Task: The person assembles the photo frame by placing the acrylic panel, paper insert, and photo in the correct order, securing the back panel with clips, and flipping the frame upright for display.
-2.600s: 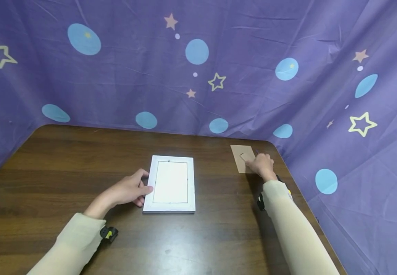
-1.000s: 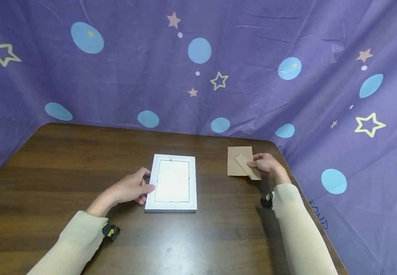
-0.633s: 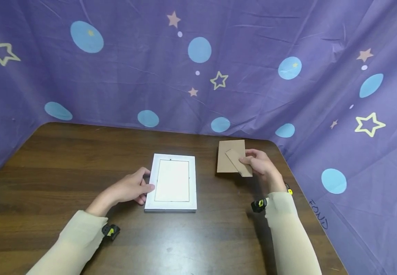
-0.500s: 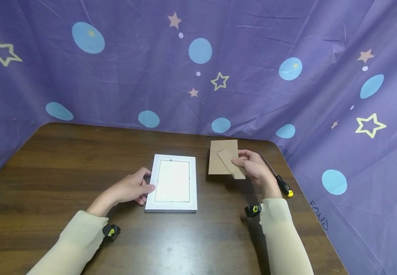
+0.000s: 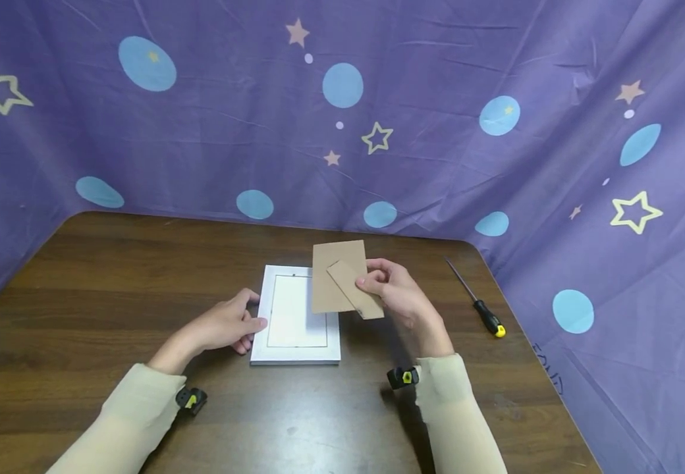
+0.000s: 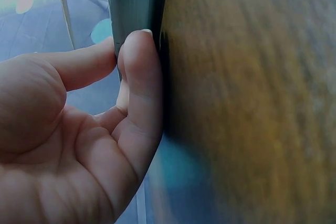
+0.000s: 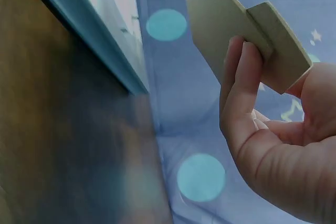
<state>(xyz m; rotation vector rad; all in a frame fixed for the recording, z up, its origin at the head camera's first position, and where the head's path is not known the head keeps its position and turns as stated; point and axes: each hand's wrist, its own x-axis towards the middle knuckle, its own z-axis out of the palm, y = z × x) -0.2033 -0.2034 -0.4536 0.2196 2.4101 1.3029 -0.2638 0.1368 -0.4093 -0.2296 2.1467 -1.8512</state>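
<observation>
A white picture frame (image 5: 333,342) lies on the table, its white middle outlined by a thin dark line. My left hand (image 5: 226,324) grips its left edge, thumb on top; the left wrist view shows fingertips (image 6: 142,51) against the frame's side (image 6: 134,3). Between thumb and fingers my right hand (image 5: 404,296) pinches a brown frame backing board (image 5: 332,289) with a slanted stand leg on it. Raised above the table, the board covers the frame's upper right part in the head view. From the right wrist, the board (image 7: 220,30) appears tilted, clear of the frame (image 7: 94,24).
A screwdriver (image 5: 485,313) with a black and yellow handle lies near the right edge of the brown wooden table (image 5: 141,276). Behind and to the right hangs a purple curtain (image 5: 425,178) patterned with stars and dots.
My right hand has picked up the backing board from the far right and carried it left over the frame. The screwdriver has come into full view. My left hand stays on the frame.
</observation>
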